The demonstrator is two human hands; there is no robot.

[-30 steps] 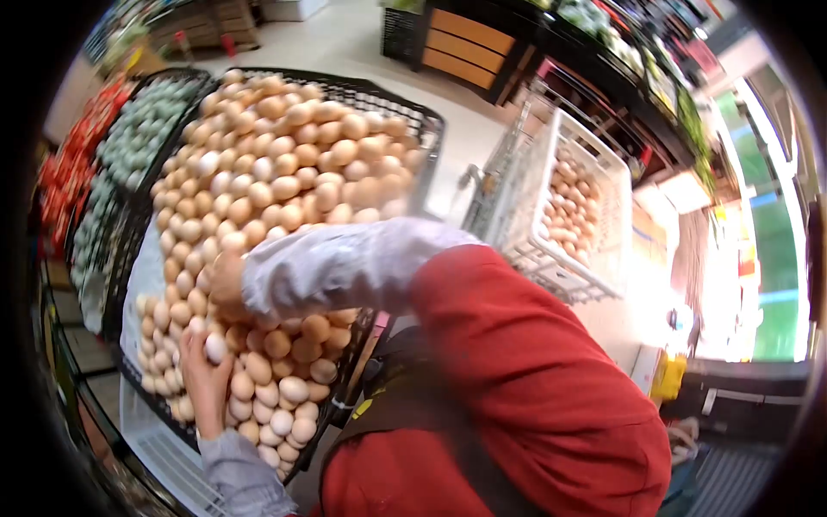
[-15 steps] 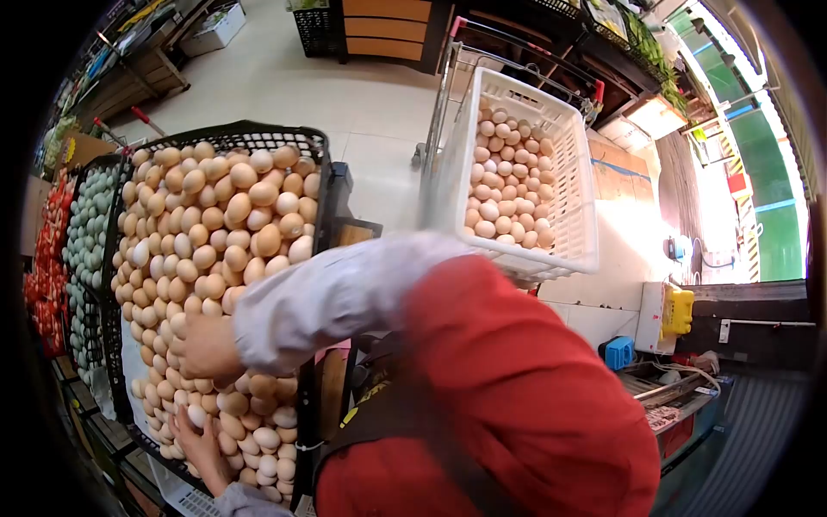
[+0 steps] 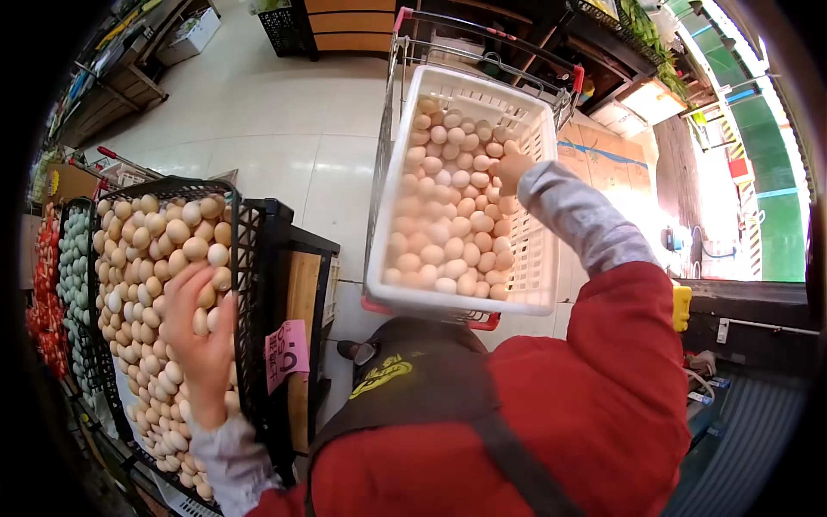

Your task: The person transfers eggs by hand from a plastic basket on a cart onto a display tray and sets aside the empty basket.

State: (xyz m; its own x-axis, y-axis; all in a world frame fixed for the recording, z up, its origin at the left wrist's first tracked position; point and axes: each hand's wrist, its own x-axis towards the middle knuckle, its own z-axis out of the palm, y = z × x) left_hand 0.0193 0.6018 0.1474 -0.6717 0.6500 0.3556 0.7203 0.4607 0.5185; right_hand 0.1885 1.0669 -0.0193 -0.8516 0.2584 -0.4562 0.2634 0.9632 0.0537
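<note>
- Right hand (image 3: 510, 168): fingers bent and pointing in, at the upper part of the white crate's right edge, by the eggs there; cannot tell if it grips one.
- Left hand (image 3: 200, 332): loosely open, thumb apart from the fingers, a bit blurred, over the right edge of the black crate; eggs show between thumb and fingers, no clear grip, contact unclear.
- White crate (image 3: 527, 258): brown and pale eggs (image 3: 461, 227) cover most of its base, blurred toward the left edge; bare strip at the lower right corner.
- Cart (image 3: 482, 28): carries the white crate; red ends on its handle, past the crate's top edge.
- Black crate (image 3: 250, 345): mesh walls, brown eggs (image 3: 146, 314) heaped up to the top edge and down to the bottom.
- Pink sign (image 3: 287, 353): just beside the black crate's right edge, partly readable at best.
- Blue-green eggs (image 3: 76, 276): beside the black crate's left edge; red packs (image 3: 45, 297) farther left.
- Dark apron (image 3: 431, 388): yellow print, worn over red clothing, below the white crate's bottom edge.
- Tiled floor (image 3: 258, 112): between and above the two crates.
</note>
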